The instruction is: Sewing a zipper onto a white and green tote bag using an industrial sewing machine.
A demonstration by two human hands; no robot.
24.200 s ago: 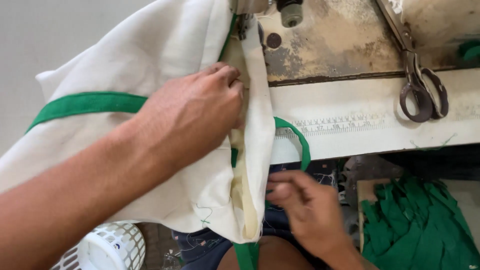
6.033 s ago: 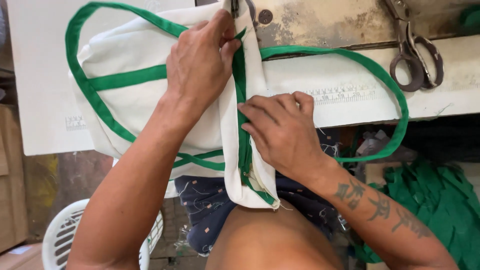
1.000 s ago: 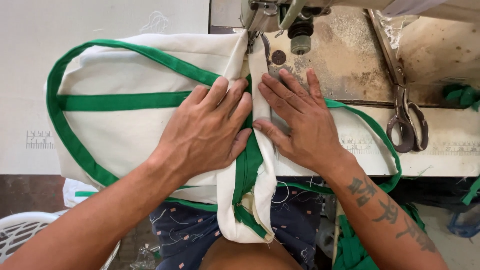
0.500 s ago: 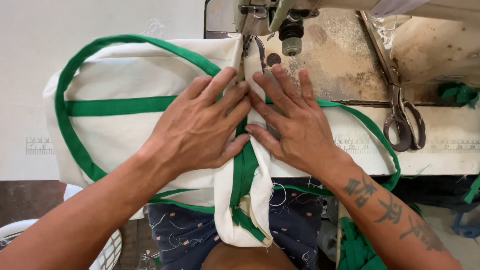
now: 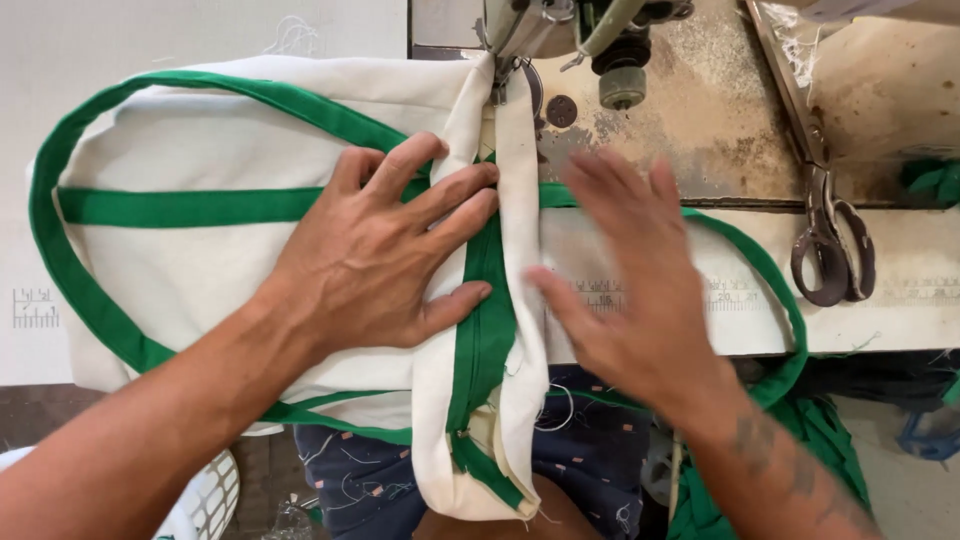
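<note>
The left hand (image 5: 385, 265) lies flat, fingers spread, on the white bag (image 5: 230, 260) beside its green strip (image 5: 485, 300). The right hand (image 5: 625, 285) is blurred, open, holding nothing.

Left hand (image 5: 385, 265) flat on white bag (image 5: 220, 260); right hand (image 5: 625, 290) beside green seam (image 5: 485, 320).

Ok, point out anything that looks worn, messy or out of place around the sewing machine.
The machine bed is stained and rust-speckled, and the scissors on it look tarnished. Loose thread ends hang below the white bag with green trim near its lower edge. The right hand is motion-blurred. Nothing looks spilled or torn.
</note>
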